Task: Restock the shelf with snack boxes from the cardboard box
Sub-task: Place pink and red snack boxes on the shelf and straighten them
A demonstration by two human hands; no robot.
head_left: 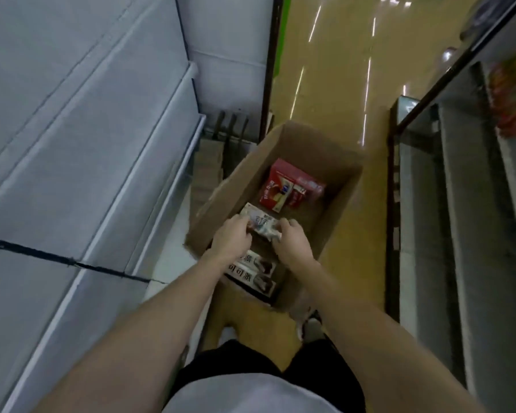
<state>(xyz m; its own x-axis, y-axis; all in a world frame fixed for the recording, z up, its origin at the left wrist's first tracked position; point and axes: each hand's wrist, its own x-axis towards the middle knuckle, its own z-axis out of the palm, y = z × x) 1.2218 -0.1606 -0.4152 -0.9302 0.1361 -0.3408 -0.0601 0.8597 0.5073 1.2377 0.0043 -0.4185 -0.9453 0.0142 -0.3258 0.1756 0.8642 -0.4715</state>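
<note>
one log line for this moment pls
step: picking from cardboard box | left hand + right hand: gripping pale snack box | still inside: red boxes, dark boxes | shelf: at left

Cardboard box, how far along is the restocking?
Done: nothing shows yet; the shelves on the left look bare. In hand: left hand and right hand grip a pale snack box inside the cardboard box. Left: red boxes and dark-and-white boxes still inside.
</note>
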